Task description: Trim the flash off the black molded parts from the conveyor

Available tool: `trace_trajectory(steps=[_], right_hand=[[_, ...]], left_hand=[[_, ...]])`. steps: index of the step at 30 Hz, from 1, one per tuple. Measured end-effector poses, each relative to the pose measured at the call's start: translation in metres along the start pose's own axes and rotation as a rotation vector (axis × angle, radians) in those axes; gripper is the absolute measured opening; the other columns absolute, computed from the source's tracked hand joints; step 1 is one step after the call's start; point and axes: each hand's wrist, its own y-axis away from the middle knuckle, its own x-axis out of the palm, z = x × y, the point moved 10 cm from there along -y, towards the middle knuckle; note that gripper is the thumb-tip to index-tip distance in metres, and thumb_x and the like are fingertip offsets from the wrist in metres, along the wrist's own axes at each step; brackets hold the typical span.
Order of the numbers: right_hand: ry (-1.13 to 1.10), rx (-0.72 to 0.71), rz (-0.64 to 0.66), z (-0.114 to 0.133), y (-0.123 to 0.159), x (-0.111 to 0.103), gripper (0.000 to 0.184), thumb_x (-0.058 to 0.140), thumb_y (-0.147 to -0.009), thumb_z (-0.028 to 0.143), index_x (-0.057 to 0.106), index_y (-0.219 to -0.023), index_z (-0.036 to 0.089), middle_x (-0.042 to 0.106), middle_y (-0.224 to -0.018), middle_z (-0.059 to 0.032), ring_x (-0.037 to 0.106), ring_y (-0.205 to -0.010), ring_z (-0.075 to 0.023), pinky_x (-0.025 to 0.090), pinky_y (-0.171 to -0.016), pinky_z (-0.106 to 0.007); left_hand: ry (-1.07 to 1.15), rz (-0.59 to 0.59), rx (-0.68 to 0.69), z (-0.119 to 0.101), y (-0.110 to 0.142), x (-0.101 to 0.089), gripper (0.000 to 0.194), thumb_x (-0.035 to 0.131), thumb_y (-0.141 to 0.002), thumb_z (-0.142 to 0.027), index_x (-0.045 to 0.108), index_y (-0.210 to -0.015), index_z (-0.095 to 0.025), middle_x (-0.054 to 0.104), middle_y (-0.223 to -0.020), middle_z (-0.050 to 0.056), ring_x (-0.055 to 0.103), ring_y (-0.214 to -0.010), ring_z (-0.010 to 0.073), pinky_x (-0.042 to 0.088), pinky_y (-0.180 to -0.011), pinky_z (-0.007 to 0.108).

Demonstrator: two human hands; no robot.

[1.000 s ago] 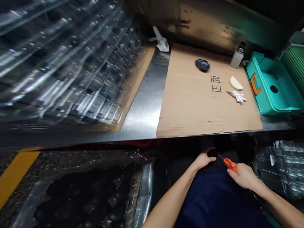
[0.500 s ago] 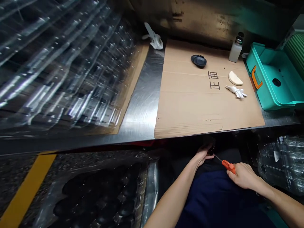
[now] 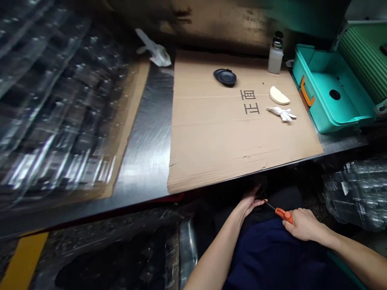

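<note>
Below the table's front edge, over my lap, my left hand [image 3: 250, 201] is closed with its fingers around a dark part that is lost in shadow. My right hand [image 3: 302, 224] grips an orange-handled tool [image 3: 284, 215] with a thin metal shaft. Its tip points left and reaches the fingers of my left hand; whether it touches the dark part I cannot tell. On the cardboard sheet [image 3: 208, 149] above my hands lie a black oval part [image 3: 225, 77], a cream half-round pad [image 3: 279, 96] and a crumpled white glove [image 3: 282, 114].
A clear bottle with a dark top [image 3: 275, 54] stands at the back. To its right is a teal bin [image 3: 323, 112] with an orange handle. Clear plastic trays [image 3: 60, 108] are stacked at left, others [image 3: 356, 197] at lower right. Another white glove [image 3: 157, 52] lies on the metal tabletop [image 3: 142, 141].
The view has turned to the right, so the table's things appear further left. Both hands keep their holds, with the tool's tip still at my left hand's fingers.
</note>
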Motion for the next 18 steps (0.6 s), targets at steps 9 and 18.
trace_trajectory(steps=[9, 18], right_hand=[[-0.138, -0.018, -0.038, 0.001, 0.01, 0.004, 0.041, 0.047, -0.094, 0.049, 0.074, -0.092, 0.019, 0.077, -0.091, -0.0131, 0.075, -0.09, -0.0322, 0.048, -0.08, -0.036], [-0.421, 0.118, -0.405, -0.054, 0.059, -0.049, 0.041, 0.045, -0.1, 0.051, 0.072, -0.094, 0.022, 0.076, -0.091, -0.0066, 0.072, -0.085, -0.0219, 0.049, -0.082, -0.03]], left_hand=[[-0.116, 0.068, -0.097, 0.012, 0.002, -0.008, 0.042, 0.072, -0.093, -0.035, 0.06, -0.126, -0.011, 0.075, -0.098, 0.017, 0.078, -0.071, 0.0259, 0.067, -0.06, 0.032], [-0.215, 0.147, 0.013, 0.008, 0.02, 0.002, 0.05, 0.088, -0.077, -0.026, 0.07, -0.125, -0.024, 0.076, -0.109, 0.01, 0.078, -0.084, 0.0235, 0.068, -0.075, 0.037]])
